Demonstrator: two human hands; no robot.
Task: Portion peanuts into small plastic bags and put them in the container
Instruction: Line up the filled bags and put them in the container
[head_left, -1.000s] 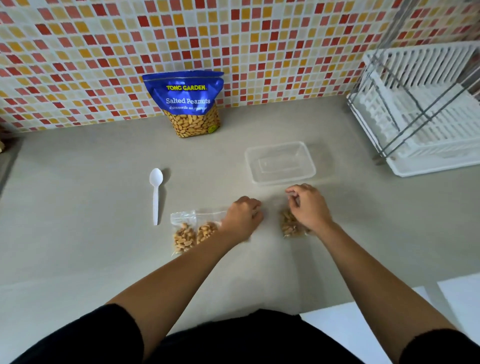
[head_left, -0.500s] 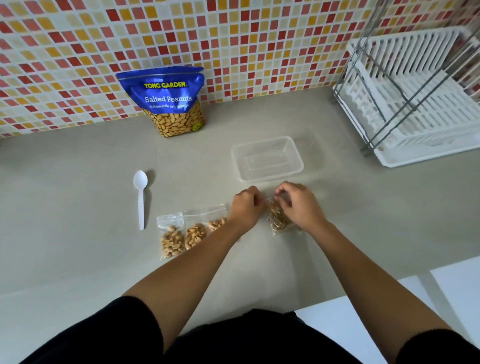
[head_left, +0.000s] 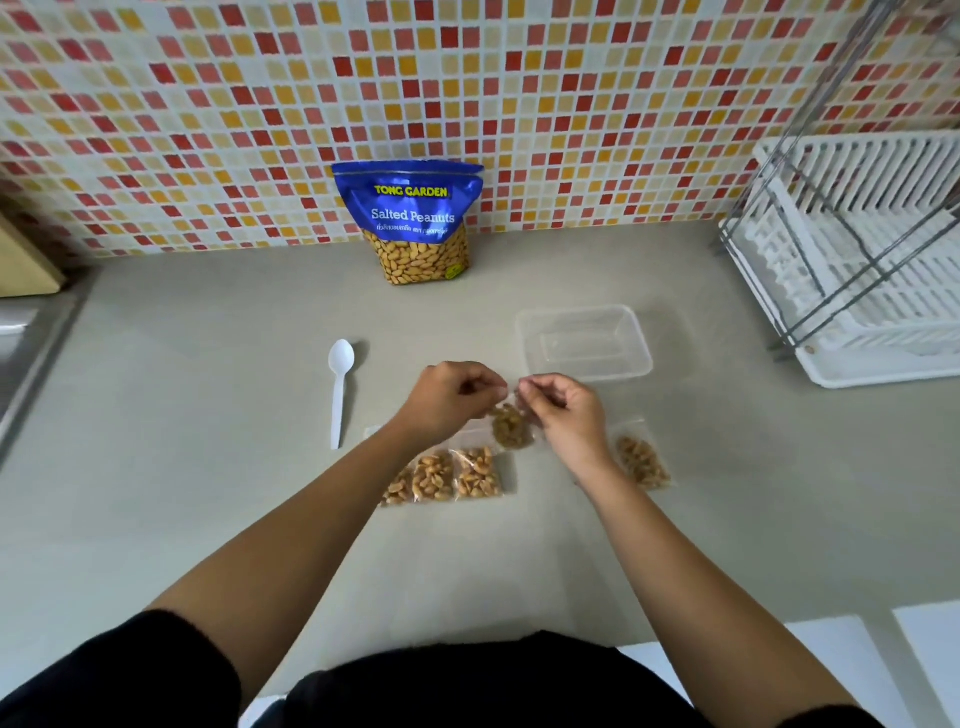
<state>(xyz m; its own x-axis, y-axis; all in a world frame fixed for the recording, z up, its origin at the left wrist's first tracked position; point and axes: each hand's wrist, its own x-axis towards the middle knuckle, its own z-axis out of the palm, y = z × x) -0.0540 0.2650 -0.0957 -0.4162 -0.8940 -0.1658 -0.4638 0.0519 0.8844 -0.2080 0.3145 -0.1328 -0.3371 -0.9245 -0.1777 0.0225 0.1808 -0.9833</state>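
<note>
My left hand (head_left: 451, 397) and my right hand (head_left: 563, 413) both pinch the top of a small clear bag of peanuts (head_left: 510, 427), which hangs between them just above the counter. Three filled small bags (head_left: 447, 475) lie side by side under my left wrist. One more filled bag (head_left: 641, 460) lies to the right of my right wrist. The clear plastic container (head_left: 584, 343) stands with nothing in it, just beyond my hands. The blue bag of salted peanuts (head_left: 413, 221) stands upright against the tiled wall.
A white plastic spoon (head_left: 338, 387) lies left of my hands. A white dish rack (head_left: 857, 260) with a wire frame fills the right side of the grey counter (head_left: 182, 441). A sink edge (head_left: 26, 364) shows at far left.
Both hands have lifted a small peanut bag off the counter and now hold it by its top. The view has shifted, showing one more filled bag at the right.
</note>
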